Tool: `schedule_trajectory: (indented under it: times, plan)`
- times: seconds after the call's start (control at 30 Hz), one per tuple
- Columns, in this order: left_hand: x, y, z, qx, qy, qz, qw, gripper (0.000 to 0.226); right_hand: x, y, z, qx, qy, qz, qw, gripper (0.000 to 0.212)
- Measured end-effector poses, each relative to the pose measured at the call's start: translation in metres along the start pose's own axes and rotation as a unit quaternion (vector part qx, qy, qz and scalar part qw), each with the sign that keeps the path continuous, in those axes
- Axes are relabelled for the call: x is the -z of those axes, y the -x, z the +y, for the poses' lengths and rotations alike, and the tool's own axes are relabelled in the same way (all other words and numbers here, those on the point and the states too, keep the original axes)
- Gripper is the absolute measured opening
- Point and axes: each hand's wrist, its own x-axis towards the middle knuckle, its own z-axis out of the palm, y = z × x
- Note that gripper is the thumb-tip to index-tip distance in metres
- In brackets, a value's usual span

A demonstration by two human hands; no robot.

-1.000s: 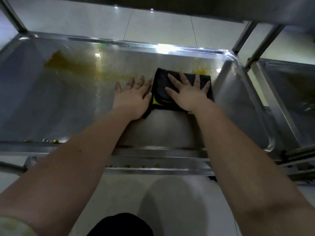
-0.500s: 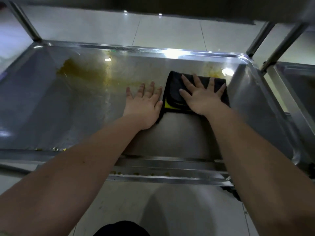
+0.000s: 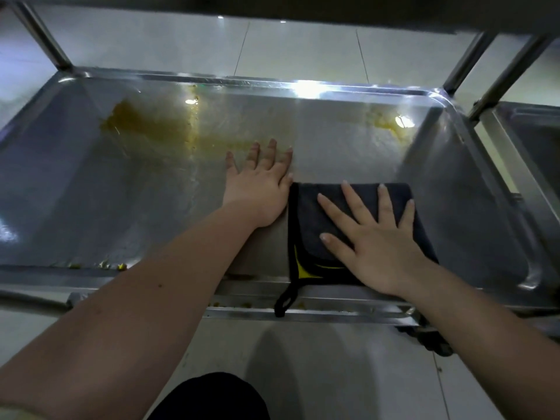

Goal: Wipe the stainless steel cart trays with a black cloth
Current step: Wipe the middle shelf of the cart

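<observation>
Near edge first: the hanging loop [image 3: 285, 301] of the folded black cloth with yellow trim [image 3: 306, 225] dangles over the front rim of the shallow stainless steel cart tray [image 3: 91, 192], lower centre of frame. The cloth itself lies flat on the tray floor just inside that rim, right of centre. Right hand [image 3: 378, 241] lies flat on top of it, fingers straight and spread, palm pressing down, nothing pinched. Left hand [image 3: 257, 189] is just beside the cloth's left edge, flat on bare steel, fingers straight and lightly fanned, apparently bracing. Small yellow crumbs [image 3: 103, 265] line the near rim at lower left. Farther back, a broad yellow-brown smear [image 3: 142, 122] sits at upper left and a smaller yellow patch [image 3: 385, 124] at upper right under the far rim; both look unwiped. The step reads as a flat-palm pass. To do it well, spread the weight evenly so the fold does not roll, and run overlapping lanes toward the far rim, working leftward to the big smear (probably greasy, so turn to a clean face once loaded). Gather the crumbs into a corner, not over the edge. Tuck the loop in so it cannot snag.
</observation>
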Motion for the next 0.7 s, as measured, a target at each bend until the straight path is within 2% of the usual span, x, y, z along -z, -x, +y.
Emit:
schedule_trajectory:
  times: [0.33, 0.47, 0.57, 0.7]
  plan:
    - [-0.005, -0.001, -0.003, -0.004, -0.005, 0.007, 1.000, 0.056, 0.030, -0.163, 0.025, -0.149, -0.051, 0.014, 0.988, 0.065]
    - [-0.004, -0.003, -0.005, 0.000, 0.003, 0.007, 1.000, 0.057, 0.029, -0.169, 0.021, -0.141, -0.043, 0.030, 0.989, 0.065]
    - [-0.004, -0.003, -0.005, 0.000, 0.013, 0.008, 1.000, 0.056, 0.035, -0.158, 0.054, -0.128, -0.051, 0.026, 0.990, 0.062]
    - [-0.006, -0.006, -0.005, 0.006, 0.009, 0.013, 1.000, 0.055, 0.046, -0.141, 0.130, -0.252, -0.035, 0.025, 0.967, 0.062]
